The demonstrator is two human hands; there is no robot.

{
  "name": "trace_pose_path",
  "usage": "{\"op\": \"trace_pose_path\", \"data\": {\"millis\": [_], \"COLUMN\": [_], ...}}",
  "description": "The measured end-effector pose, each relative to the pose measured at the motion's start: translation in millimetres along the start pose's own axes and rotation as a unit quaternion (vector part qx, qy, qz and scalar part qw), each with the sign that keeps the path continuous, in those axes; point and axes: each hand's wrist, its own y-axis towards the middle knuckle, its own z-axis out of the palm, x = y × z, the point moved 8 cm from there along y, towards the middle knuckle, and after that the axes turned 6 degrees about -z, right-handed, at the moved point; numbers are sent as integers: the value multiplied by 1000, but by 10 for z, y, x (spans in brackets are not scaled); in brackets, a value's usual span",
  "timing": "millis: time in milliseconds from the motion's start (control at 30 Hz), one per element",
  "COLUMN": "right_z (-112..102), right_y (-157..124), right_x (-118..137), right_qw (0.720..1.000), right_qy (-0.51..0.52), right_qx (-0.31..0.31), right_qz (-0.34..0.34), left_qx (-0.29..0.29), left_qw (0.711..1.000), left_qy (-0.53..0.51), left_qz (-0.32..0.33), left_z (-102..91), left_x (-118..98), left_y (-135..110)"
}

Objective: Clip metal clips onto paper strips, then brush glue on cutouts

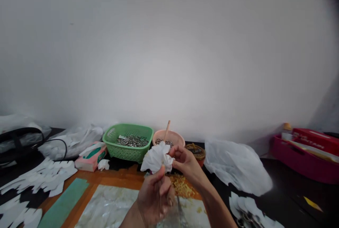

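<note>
My left hand [156, 194] is closed around the lower end of something thin, with a crumpled white tissue [156, 157] bunched just above its fingers. My right hand [184, 159] pinches the right side of that tissue with thumb and fingertips. Both hands are raised above a wooden board [119, 178] near the table's front. What is inside the tissue is hidden.
A green basket [129, 141] of small metal parts stands behind the hands, beside a pink bowl [172, 138] with a wooden stick in it. A tissue box [91, 157] lies left, white paper cutouts [42, 175] further left, a magenta tray [299, 155] far right.
</note>
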Motion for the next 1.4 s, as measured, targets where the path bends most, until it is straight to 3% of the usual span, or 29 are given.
{"op": "trace_pose_path", "data": {"millis": [367,600,933,1100,1400], "right_z": [-8,32,21,19,-109], "right_y": [-30,-66,-70,-55,-15], "right_x": [40,109,133,78,115], "right_qw": [998,995,983,981,984], "right_qy": [-41,-82,-170,-180,-142], "right_qx": [38,54,30,9,-61], "right_qz": [11,-2,-56,-72,-86], "left_qx": [-30,-102,-196,-179,-63], "left_qw": [999,995,980,983,997], "left_qy": [12,-6,-25,-25,15], "left_qz": [3,-19,-23,-29,-41], "left_z": [-167,-316,-433,-417,-218], "left_x": [-16,-12,-50,-53,23], "left_y": [47,32,-3,-6,5]}}
